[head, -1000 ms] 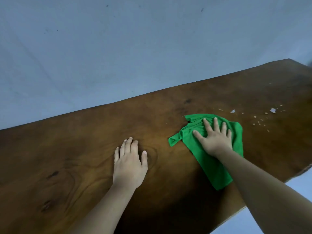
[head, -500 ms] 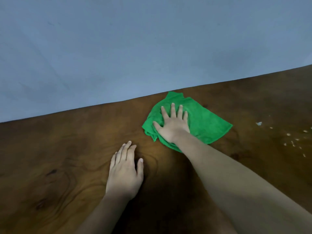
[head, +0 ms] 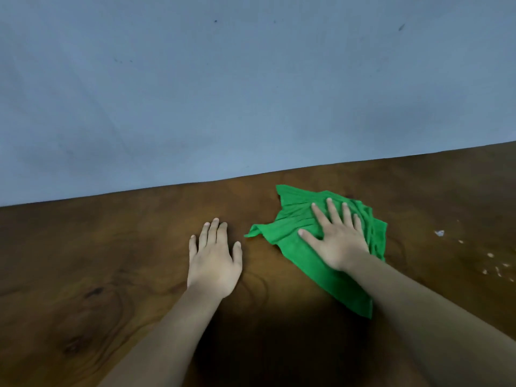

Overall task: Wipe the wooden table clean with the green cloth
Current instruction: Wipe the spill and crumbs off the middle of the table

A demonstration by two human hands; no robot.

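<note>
A crumpled green cloth [head: 296, 219] lies on the dark wooden table [head: 111, 261], near its far edge and right of centre. My right hand [head: 335, 238] presses flat on top of the cloth with fingers spread, covering its middle. My left hand [head: 213, 258] rests palm down on the bare wood just left of the cloth, fingers together, holding nothing. Part of the cloth is hidden under my right hand and forearm.
Small white crumbs [head: 491, 263] and a pale scrap [head: 439, 233] are scattered on the wood at the right. A plain blue-grey wall [head: 251, 93] rises directly behind the table's far edge.
My right hand has slid the cloth back from the far edge toward me and to the right, bunching it. My left hand has stayed flat in about the same spot.
</note>
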